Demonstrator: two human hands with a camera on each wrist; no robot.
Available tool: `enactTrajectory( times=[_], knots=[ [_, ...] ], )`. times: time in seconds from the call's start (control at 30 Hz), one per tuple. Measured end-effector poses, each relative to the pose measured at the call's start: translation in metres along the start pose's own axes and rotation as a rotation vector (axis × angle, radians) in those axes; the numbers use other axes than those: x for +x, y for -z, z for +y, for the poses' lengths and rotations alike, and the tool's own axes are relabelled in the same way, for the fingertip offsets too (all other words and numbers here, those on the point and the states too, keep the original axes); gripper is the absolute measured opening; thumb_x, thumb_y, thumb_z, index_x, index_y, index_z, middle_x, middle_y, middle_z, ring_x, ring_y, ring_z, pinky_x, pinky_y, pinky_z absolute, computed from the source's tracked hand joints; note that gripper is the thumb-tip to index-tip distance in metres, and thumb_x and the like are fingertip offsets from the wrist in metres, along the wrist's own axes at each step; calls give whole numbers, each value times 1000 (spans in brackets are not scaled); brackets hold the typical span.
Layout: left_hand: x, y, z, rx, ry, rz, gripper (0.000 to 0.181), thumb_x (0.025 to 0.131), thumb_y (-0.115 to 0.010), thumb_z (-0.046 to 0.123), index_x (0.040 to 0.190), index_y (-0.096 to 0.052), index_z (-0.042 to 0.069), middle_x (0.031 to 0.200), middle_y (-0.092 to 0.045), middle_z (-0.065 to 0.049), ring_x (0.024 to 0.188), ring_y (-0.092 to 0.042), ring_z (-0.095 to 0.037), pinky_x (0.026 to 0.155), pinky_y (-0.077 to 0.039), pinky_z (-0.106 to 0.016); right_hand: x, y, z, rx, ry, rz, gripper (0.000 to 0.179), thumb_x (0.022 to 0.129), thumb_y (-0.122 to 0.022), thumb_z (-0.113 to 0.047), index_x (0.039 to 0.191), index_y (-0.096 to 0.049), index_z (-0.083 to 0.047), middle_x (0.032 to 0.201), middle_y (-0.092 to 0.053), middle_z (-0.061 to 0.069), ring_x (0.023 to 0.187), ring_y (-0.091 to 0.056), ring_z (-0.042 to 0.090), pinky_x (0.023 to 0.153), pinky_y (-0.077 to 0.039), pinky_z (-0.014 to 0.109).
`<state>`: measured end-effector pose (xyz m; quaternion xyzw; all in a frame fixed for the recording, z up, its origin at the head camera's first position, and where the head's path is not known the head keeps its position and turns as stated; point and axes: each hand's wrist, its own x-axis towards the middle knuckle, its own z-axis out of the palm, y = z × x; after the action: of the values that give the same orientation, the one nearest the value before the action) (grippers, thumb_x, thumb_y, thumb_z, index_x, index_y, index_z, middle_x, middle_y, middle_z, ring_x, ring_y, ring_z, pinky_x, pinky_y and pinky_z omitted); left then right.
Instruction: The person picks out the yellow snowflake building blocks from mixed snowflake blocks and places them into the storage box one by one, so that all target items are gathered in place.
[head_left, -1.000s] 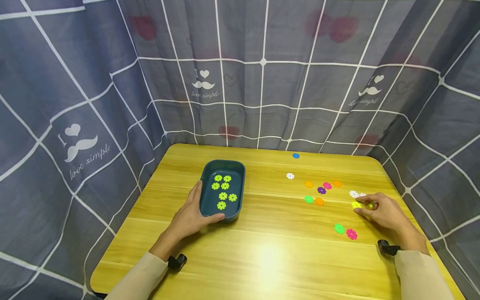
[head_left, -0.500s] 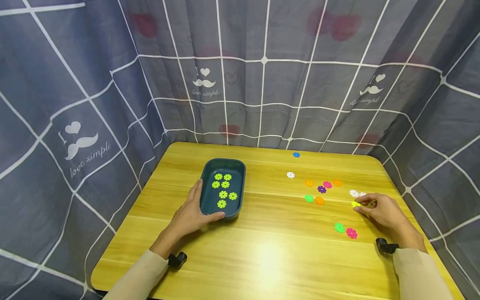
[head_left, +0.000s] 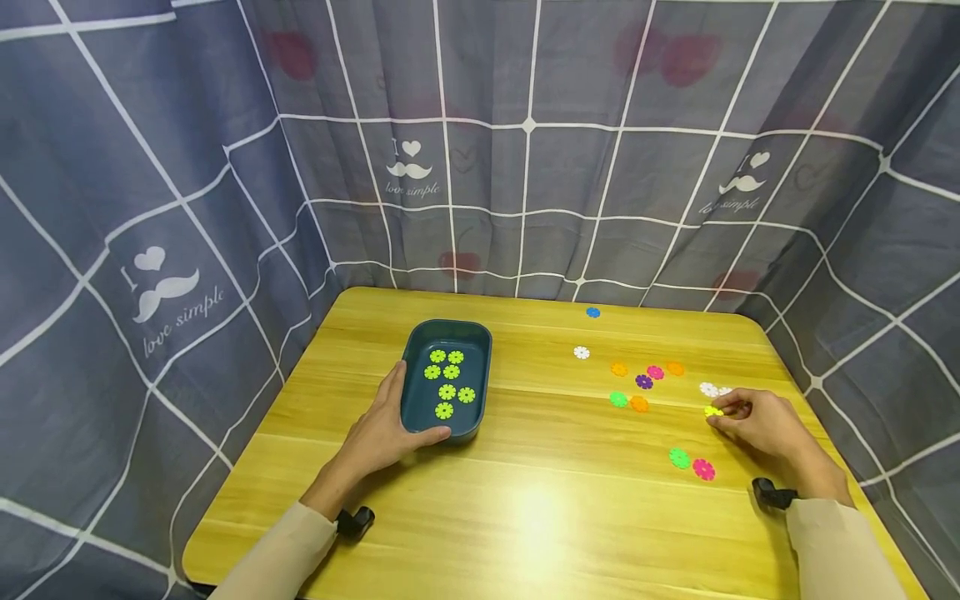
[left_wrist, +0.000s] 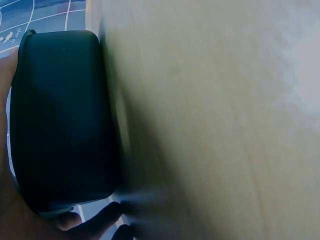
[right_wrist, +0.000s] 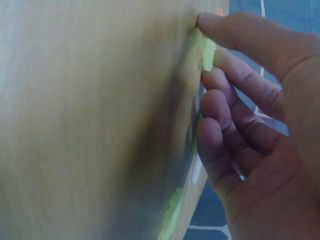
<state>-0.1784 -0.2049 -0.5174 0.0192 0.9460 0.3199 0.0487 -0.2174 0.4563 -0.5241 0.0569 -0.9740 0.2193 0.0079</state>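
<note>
In the head view my left hand (head_left: 381, 425) holds a dark teal rectangular tub (head_left: 483, 392) by its near left corner, thumb along the front rim. Several yellow-green flower-shaped discs (head_left: 447, 392) lie flat in the tub. At the right, my right hand (head_left: 765, 421) has its thumb and index fingertip at a yellow flower-shaped disc (head_left: 712, 412); the right wrist view shows this disc (right_wrist: 208, 54) pinched between them, at the table surface. Its other fingers (right_wrist: 212, 135) are curled. Two white discs (head_left: 708, 389) lie just beyond the fingertips, one partly covered.
Loose orange (head_left: 639, 404), purple (head_left: 643, 382), pink (head_left: 703, 469), green (head_left: 679, 457), white (head_left: 581, 352) and blue (head_left: 593, 312) discs are scattered over the right half of the wooden table (head_left: 450, 517). A grey checked curtain (head_left: 480, 167) encloses the back and sides.
My right thumb and fingers have drawn together on the yellow disc. Another yellow disc, seen between the fingers a second ago, is now hidden by the hand. The left hand and tub stay put.
</note>
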Motion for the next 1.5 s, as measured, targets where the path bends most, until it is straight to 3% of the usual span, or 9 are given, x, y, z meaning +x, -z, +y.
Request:
enactTrajectory(
  times=[0.63, 0.9, 1.13, 1.5],
  knots=[
    [2, -2, 1, 5, -2, -9, 154, 83, -86, 91, 189, 8, 30, 199, -5, -10, 168, -47, -55, 125, -46, -85, 1, -6, -16, 34, -28, 35, 38, 96, -98, -35, 116, -85, -5, 94, -80, 1, 78, -62, 1, 72, -51, 21],
    [3, -2, 1, 12, -4, -6, 154, 83, -85, 92, 189, 8, 31, 199, -5, -10, 167, -49, -56, 124, -47, -85, 8, -7, -32, 43, 22, 45, 34, 98, -97, -32, 118, -87, -6, 94, -81, 0, 80, -64, 1, 73, -53, 22],
    [1, -2, 0, 6, 4, -3, 153, 83, -86, 91, 190, 7, 31, 199, -5, -9, 166, -49, -55, 125, -46, -84, 14, -10, -52, 59, 48, 10, 33, 98, -96, -29, 118, -87, -6, 95, -82, 1, 84, -68, 8, 73, -53, 25],
    [1, -3, -2, 9, 7, 0, 153, 83, -84, 93, 189, 9, 32, 199, -4, -9, 165, -51, -55, 125, -46, -85, 26, -10, -83, 74, 113, -18, 29, 97, -95, -29, 117, -88, -9, 96, -82, -2, 85, -70, 8, 77, -57, 26]
  ],
)
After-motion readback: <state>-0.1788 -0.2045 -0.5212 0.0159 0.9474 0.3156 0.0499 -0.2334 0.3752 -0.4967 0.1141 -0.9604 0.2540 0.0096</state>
